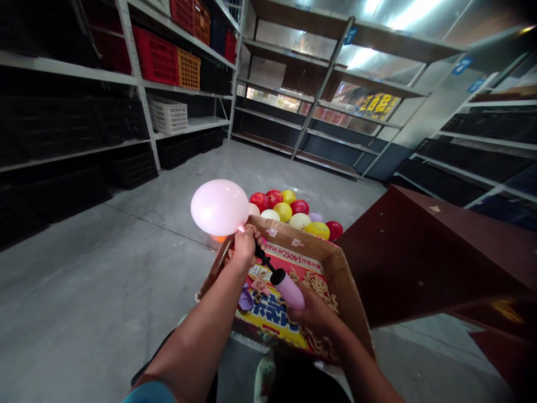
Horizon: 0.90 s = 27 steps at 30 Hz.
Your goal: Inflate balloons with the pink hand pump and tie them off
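Note:
A pale pink inflated balloon (220, 207) sits on the black nozzle of a pink hand pump (288, 287). My left hand (245, 244) is closed around the balloon's neck where it meets the nozzle. Lower right, my right hand (314, 313) grips the pump's pink barrel. Both hands are over an open cardboard box (348, 285) with a colourful printed bottom. A limp purple balloon (245, 299) and a few other uninflated ones lie in the box.
Several inflated red, yellow and white balloons (293, 215) lie on the grey concrete floor beyond the box. A dark red wooden board (419, 257) slopes at the right. Metal shelving with red, orange, white and black crates (168, 56) lines the walls.

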### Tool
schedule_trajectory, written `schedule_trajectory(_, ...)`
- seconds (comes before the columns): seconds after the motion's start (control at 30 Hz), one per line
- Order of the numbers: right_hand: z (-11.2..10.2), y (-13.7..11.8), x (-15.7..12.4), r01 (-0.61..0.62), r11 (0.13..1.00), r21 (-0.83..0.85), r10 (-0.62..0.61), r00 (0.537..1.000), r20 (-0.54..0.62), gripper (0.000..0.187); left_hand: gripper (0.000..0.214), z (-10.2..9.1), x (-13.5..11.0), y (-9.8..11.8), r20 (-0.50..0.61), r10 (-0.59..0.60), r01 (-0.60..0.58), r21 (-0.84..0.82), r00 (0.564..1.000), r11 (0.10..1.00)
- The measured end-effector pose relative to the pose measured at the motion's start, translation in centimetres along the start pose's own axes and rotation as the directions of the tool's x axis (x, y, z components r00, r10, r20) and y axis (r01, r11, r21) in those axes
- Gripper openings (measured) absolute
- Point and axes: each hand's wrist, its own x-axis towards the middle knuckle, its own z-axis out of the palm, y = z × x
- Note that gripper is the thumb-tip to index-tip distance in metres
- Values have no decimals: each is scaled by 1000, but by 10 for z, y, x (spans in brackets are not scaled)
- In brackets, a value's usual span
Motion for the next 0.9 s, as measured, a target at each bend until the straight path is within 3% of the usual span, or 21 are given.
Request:
schedule_trajectory(0.13, 1, -22, 18, 76, 997, -30, -78, 994, -72, 44, 14, 3, -4, -9, 35, 54, -56, 67, 998, 996)
schedule_trajectory(0.27, 4, -27, 20, 65, 997, -48, -69, 993, -101, 40, 16, 2, -4, -7, 47, 62, -66, 86, 997, 994)
schedule_trajectory(0.43, 1, -4, 5, 30, 999, 13, -30, 999, -13, 40, 16, -6, 5, 2, 37, 101, -102, 45, 994, 994)
schedule_trajectory(0.63, -5, 19, -9, -19, 998, -59, 18, 1000, -8, 38, 21, -13, 14, 4, 5, 141, -141, 29, 990, 990)
schedule_trajectory(0.8, 0, 2, 3, -19, 1000, -12, 19, 1000, 3, 45, 17, -7, 8, -7, -8, 105, -105, 51, 994, 993)
schedule_trajectory(0.9, 4, -13, 17, 28, 999, -31, -29, 998, -58, 45, 16, -3, 4, -14, 6, 92, -92, 64, 996, 994)
